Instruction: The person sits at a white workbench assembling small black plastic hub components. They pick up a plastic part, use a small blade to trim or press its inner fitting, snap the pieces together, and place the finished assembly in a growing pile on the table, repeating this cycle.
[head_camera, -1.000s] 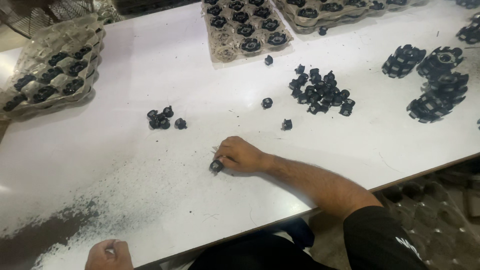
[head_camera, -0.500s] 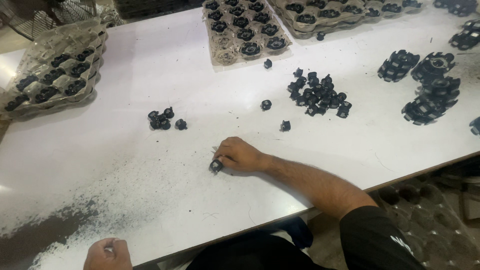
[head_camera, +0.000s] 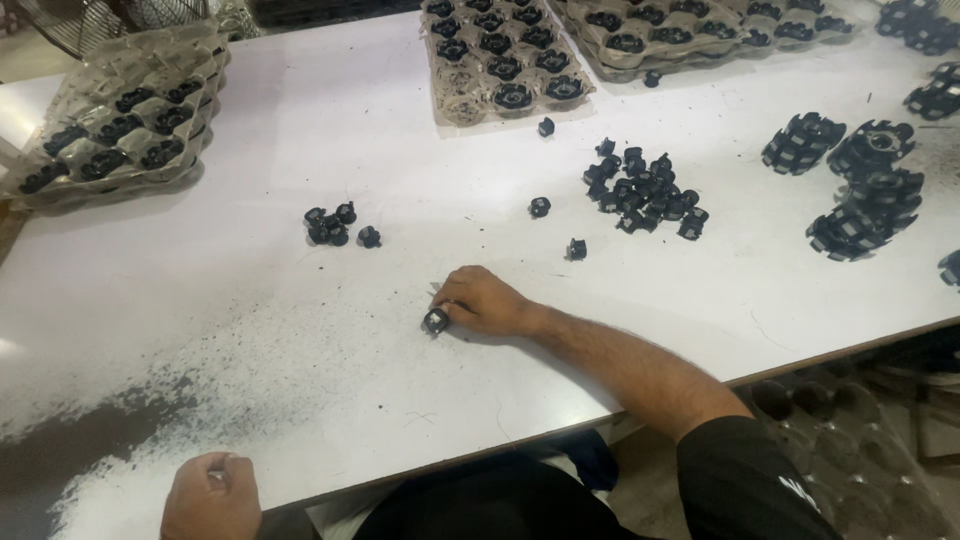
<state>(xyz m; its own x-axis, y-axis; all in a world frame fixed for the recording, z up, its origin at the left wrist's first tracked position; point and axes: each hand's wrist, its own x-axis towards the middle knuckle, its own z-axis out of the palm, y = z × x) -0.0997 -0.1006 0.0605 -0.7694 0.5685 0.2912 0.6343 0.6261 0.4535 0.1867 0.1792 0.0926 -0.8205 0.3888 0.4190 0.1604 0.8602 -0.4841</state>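
Observation:
My right hand (head_camera: 484, 303) rests on the white table (head_camera: 330, 130), fingers curled around a small black round part (head_camera: 435, 321) that pokes out at its left side. My left hand (head_camera: 212, 497) sits at the table's near edge in a loose fist, with a small pale thing showing between the fingers; what it is I cannot tell. A small cluster of black parts (head_camera: 336, 226) lies beyond and left of the right hand. A larger pile of black parts (head_camera: 640, 187) lies farther right, with two single parts (head_camera: 540, 207) (head_camera: 576, 249) between pile and hand.
Clear moulded trays with black parts stand at the far left (head_camera: 110, 120) and at the back (head_camera: 500, 65) (head_camera: 690, 30). Stacks of larger black toothed rings (head_camera: 855, 190) sit at the right. Dark dust (head_camera: 110, 430) covers the table's near left part.
The view has shifted slightly. My right hand stays in place on the black part, and my left hand stays at the table's edge.

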